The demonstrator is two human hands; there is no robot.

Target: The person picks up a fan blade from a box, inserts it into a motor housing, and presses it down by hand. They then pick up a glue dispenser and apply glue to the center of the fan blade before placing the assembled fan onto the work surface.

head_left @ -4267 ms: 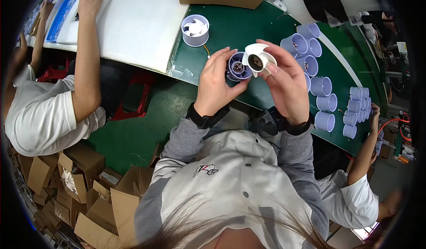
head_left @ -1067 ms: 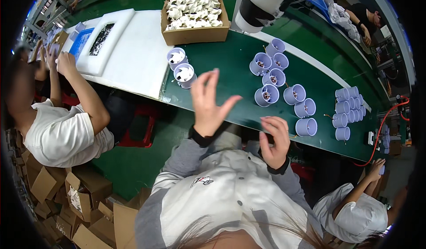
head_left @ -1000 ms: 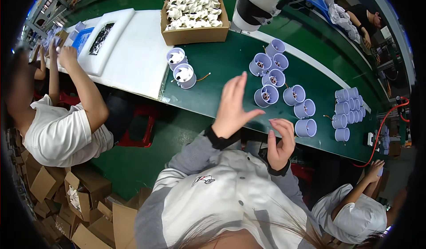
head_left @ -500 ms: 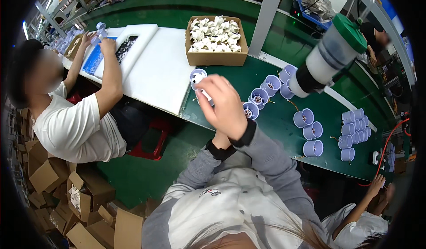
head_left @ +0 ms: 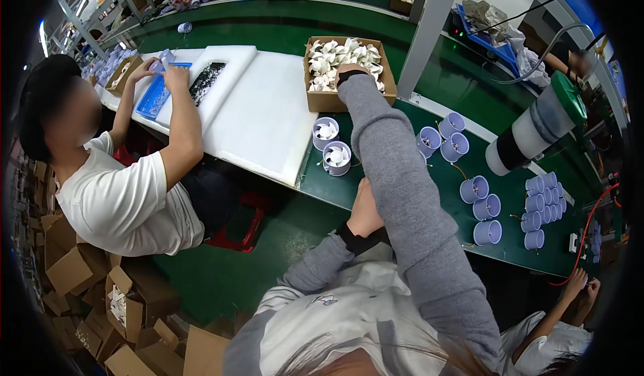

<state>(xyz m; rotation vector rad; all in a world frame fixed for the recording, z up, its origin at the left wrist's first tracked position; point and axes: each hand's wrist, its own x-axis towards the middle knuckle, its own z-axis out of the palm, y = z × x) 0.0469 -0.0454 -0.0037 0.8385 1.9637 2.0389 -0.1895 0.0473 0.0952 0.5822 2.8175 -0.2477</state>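
My right hand [head_left: 349,69] reaches into a cardboard box [head_left: 352,101] heaped with white fan blades [head_left: 329,57]; its fingers are hidden, so I cannot tell if they grip one. Close to the table's near edge, my left hand [head_left: 364,212] is partly covered by my right sleeve, and its fingers do not show. Two lilac round housings, one [head_left: 326,130] behind the other [head_left: 337,157], stand beside the white foam, each with a white fan blade inside. To the right of my right arm are more lilac housings [head_left: 455,146] with copper-coloured parts inside and thin wires.
White foam sheets [head_left: 261,114] lie on the left, where a co-worker [head_left: 127,181] handles a lilac piece over a blue tray [head_left: 155,97]. A green-lidded hanging container [head_left: 537,128] and rows of housings [head_left: 534,203] are at right. A metal post [head_left: 429,37] rises behind.
My right hand has moved from above the two near housings forward into the box. Both housings now show with blades inside. The view has shifted slightly.
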